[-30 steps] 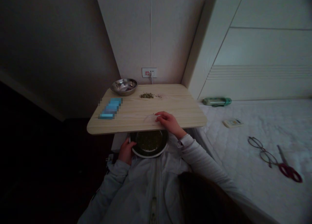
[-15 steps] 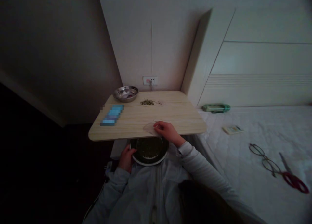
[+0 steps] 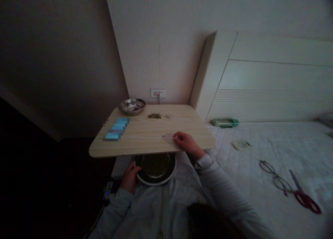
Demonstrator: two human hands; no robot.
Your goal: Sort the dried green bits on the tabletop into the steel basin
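My left hand (image 3: 130, 178) grips the left side of a dark round dish with a pale rim (image 3: 157, 184); it rests over my lap, partly under the table's near edge. A layer of fine bits shows inside the dish. Just above the table, my right hand (image 3: 187, 144) pinches a thin, see-through plastic piece (image 3: 169, 138), whose exact kind I cannot make out. A few dark specks (image 3: 162, 135) lie at its left end. Farther back, a small heap of dried greenish bits (image 3: 154, 116) sits on the wood, with paler crumbs (image 3: 166, 116) beside it.
The light wooden table (image 3: 140, 142) bears a steel bowl (image 3: 131, 107) and a blurred-out blue screen (image 3: 116, 129) at left. On the bed (image 3: 249, 166) at right are a green bottle (image 3: 224, 123), a pale box (image 3: 242, 145), glasses (image 3: 275, 178) and red-handled scissors (image 3: 307, 201).
My right hand has moved rightward across the table with the plastic piece, away from the near edge. My left hand still holds the dish. The whole view has shifted slightly.
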